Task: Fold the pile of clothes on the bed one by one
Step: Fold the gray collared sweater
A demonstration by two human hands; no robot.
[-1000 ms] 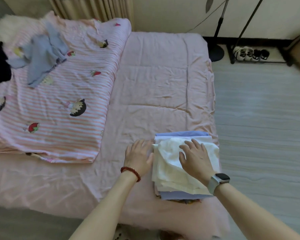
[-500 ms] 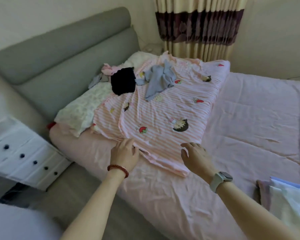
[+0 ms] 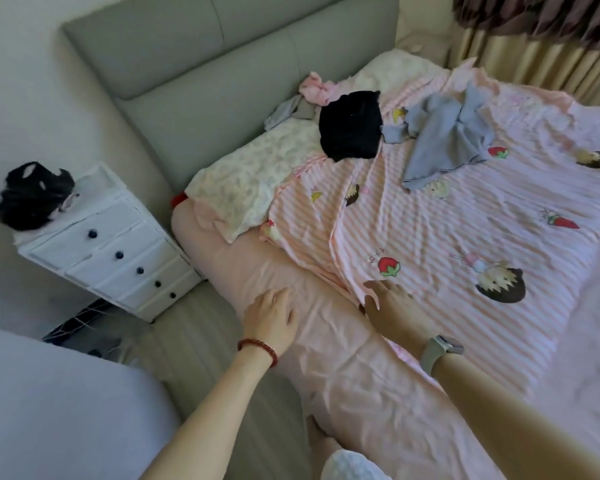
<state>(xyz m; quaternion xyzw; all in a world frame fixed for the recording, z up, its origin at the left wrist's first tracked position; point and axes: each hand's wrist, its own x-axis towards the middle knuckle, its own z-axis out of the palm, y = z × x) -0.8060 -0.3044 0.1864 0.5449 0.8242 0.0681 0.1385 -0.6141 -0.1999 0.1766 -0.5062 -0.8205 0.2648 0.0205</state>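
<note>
Roughly at the head end of the bed lies the unfolded pile: black garment (image 3: 352, 131), grey-blue garment (image 3: 445, 131), a pink garment (image 3: 314, 88) and a small grey piece (image 3: 288, 112) crumpled by the headboard (image 3: 201, 81). All look like soft, light, limp fabric, so they should sag and bunch when lifted; best taken by pinching two corners, shoulders or a hem edge, then shaken flat. No stiffness or fragility expected. Pile sits on or beside the striped cartoon blanket (image 3: 465, 244), well apart from both hands.

Left hand (image 3: 271, 313) rests flat on the pink sheet (image 3: 343, 358) near the bed edge, fingers straight and apart, gripping nothing. Right hand (image 3: 392, 306) lies palm down at the blanket's near edge, fingers relaxed and spread, holding nothing; whether it touches the blanket or just hovers is hard to say.

Hard to make out: what kind of garment each piece is, and how many lie under the black one. The black garment hides part of the pillow (image 3: 257, 181). A dark object (image 3: 32, 195) on the white drawers (image 3: 118, 258) is unclear. Bed's right side and foot end are cut off.
</note>
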